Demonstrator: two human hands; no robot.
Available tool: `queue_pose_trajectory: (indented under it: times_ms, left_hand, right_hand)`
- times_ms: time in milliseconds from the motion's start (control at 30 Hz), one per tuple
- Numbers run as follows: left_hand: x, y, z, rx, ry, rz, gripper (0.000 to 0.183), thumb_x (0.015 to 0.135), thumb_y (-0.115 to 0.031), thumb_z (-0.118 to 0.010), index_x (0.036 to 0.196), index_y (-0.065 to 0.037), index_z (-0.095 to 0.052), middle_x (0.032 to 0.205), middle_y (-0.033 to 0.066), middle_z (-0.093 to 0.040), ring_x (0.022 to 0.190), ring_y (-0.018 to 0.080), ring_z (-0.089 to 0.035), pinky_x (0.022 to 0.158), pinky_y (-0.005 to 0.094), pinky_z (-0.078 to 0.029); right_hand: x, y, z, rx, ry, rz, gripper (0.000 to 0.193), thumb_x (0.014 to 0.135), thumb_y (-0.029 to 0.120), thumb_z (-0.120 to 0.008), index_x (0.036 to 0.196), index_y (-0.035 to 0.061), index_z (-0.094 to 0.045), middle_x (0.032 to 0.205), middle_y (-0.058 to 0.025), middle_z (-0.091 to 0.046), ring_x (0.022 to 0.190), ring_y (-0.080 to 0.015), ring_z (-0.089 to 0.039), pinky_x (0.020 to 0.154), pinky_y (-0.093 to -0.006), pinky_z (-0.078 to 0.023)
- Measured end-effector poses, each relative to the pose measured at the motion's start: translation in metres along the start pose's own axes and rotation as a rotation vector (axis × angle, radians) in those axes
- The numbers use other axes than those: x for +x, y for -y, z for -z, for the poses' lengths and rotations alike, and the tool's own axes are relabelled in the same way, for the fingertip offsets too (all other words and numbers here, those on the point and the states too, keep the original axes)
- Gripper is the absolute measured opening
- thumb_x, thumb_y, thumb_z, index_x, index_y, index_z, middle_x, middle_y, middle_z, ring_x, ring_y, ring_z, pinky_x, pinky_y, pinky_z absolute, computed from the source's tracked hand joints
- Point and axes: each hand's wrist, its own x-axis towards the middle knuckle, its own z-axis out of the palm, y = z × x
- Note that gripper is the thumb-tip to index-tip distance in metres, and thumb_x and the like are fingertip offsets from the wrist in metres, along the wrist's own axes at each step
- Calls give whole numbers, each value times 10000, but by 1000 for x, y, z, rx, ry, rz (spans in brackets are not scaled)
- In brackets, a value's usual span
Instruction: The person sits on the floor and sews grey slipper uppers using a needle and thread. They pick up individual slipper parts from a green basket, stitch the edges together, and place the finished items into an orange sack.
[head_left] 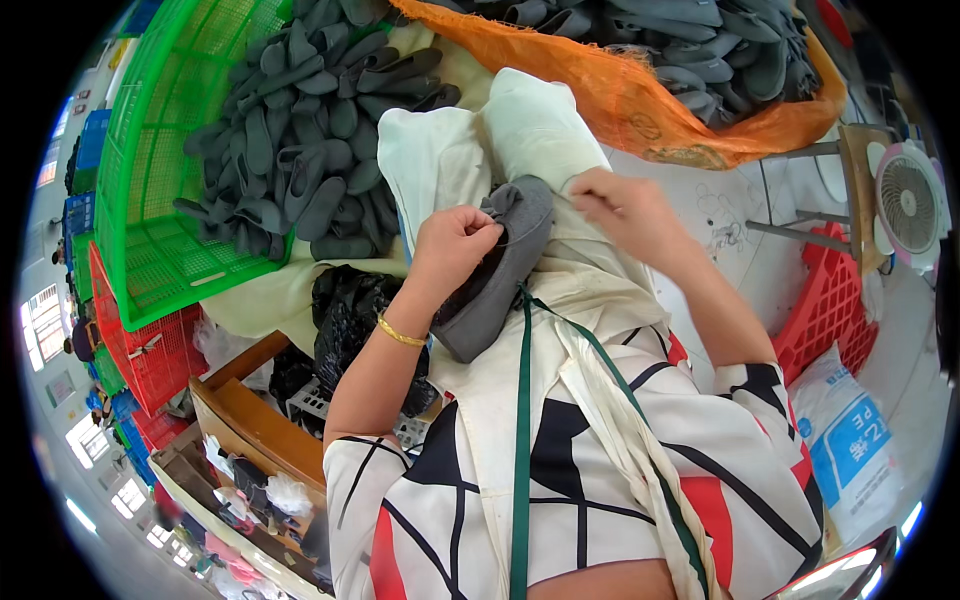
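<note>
A dark grey fabric shoe (530,222) with a small bow at its opening lies slantwise across my lap, on a pale apron (520,410). Beside the bow, the thumb and forefinger of my left hand (452,246) are pinched together. A thin strand seems to show at those fingertips, too fine to identify. Off to the shoe's right, my right hand (628,212) is raised over the pale cloth on my leg. Its fingers are curled together and slightly blurred; whatever is between them cannot be made out.
A green plastic basket (150,190) at the left borders a heap of grey shoes (300,150). More shoes fill an orange sack (640,95) ahead. Right are a fan (908,195) and a red crate (825,300); left are black bags (355,320) and an open wooden drawer (265,425).
</note>
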Motion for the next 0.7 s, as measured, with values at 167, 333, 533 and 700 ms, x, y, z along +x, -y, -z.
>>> queue_pose_trajectory:
  times_ms: [167, 333, 533, 700]
  left_hand:
    - [0, 6, 2, 29, -66, -92, 162, 876, -160, -728, 870, 1, -708, 710, -20, -651, 613, 47, -533, 545, 213, -426]
    - [8, 19, 6, -144, 0, -115, 128, 915, -150, -703, 918, -22, -691, 739, -53, -620, 615, 30, -500, 533, 206, -404]
    - [15, 27, 7, -372, 61, -42, 85, 938, -139, -684, 943, -55, -683, 759, -66, -601, 610, 17, -465, 528, 186, -366]
    - [13, 15, 2, -537, 87, 84, 114, 918, -97, -701, 970, 5, -695, 843, -27, -648, 721, 36, -538, 639, 187, -418]
  right_hand:
    - [35, 8, -50, -272, 81, 268, 115, 798, 72, -636, 906, 104, -617, 847, -71, -587, 812, -293, -638, 633, -408, -514]
    - [50, 4, -58, -333, 124, 342, 114, 785, 78, -644, 891, 121, -629, 847, -61, -565, 840, -281, -625, 645, -395, -510]
    - [52, -8, -68, -68, 96, 309, 115, 837, 98, -683, 947, 123, -659, 836, -62, -598, 764, -273, -620, 642, -370, -498]
    - [49, -11, -87, 24, 14, 330, 84, 913, 128, -665, 996, 136, -669, 881, -42, -647, 725, -230, -635, 626, -345, -501]
